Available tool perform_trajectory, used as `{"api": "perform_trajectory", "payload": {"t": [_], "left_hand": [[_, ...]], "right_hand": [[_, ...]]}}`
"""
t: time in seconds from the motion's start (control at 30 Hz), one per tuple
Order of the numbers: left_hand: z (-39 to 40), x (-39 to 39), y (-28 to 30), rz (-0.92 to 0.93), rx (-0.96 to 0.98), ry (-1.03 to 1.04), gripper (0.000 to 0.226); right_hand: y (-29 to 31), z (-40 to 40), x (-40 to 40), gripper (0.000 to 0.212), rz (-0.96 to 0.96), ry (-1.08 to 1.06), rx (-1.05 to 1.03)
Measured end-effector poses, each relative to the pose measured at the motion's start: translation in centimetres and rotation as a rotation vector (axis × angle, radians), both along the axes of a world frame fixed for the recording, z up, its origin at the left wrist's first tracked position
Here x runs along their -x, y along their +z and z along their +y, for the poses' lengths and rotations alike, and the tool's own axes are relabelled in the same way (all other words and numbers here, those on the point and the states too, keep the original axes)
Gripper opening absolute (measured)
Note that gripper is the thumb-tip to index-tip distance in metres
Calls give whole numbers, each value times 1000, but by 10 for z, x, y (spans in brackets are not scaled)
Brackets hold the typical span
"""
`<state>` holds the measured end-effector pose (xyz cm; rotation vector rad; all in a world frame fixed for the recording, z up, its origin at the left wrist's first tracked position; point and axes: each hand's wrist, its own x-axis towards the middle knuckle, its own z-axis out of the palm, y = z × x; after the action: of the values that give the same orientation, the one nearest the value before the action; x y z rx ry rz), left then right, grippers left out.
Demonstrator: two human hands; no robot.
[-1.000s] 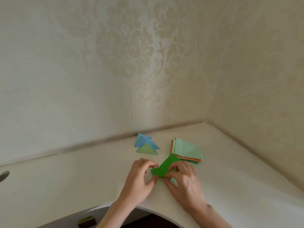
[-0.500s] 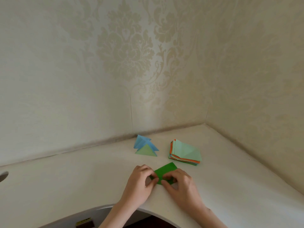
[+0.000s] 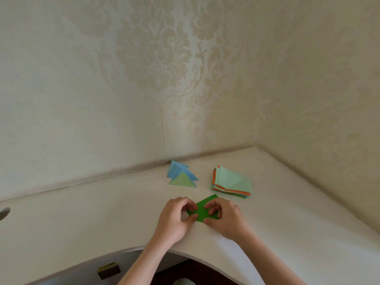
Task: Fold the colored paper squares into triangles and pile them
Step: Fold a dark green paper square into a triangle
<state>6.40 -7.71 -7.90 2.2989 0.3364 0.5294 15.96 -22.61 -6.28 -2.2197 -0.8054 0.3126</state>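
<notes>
A dark green paper lies folded flat on the white desk in front of me. My left hand pinches its left corner between thumb and fingers. My right hand presses down on its right part with bent fingers. Behind them, a small pile of folded triangles sits near the wall, two blue under a light green one. To its right lies a stack of unfolded paper squares, light green on top with orange edges showing.
The desk fits into a corner between two wallpapered walls. Its front edge curves inward near my arms. A round cable hole is at the far left. A small dark box sits below the desk edge.
The green paper was raised and half folded a second ago; now it lies flat on the desk with both hands pressing it. The hands have spread slightly apart along the fold.
</notes>
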Motion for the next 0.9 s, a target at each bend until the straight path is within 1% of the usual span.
{"api": "perform_trajectory", "payload": {"t": [0.2,0.3,0.4,0.47,0.57,0.63,0.73,0.83,0.9], "left_hand": [[4,7,-1,1,-22,-25,23],[4,13,-1,-53,10,-34,35],[3,17,1,-78,26,-37,45],[3,16,-1,-90,-11,-54,48],[4,13,-5,-118,-80,-61,40],[4,12,-7,-127,-110,-78,35],[4,11,-7,-120,-123,-109,28],[2,11,-6,-106,-138,-125,16],[2,11,-7,-107,-142,-125,9]], "right_hand": [[2,-8,-3,20,4,51,19],[0,-4,3,14,-60,20,14],[-6,2,8,15,-175,22,102],[-5,1,7,13,-150,27,92],[5,-8,5,14,-30,119,14],[11,-13,4,13,2,185,17],[8,-16,3,9,-15,170,-6],[-1,-17,6,17,-114,88,-121],[-4,-21,10,15,-174,93,-202]]}}
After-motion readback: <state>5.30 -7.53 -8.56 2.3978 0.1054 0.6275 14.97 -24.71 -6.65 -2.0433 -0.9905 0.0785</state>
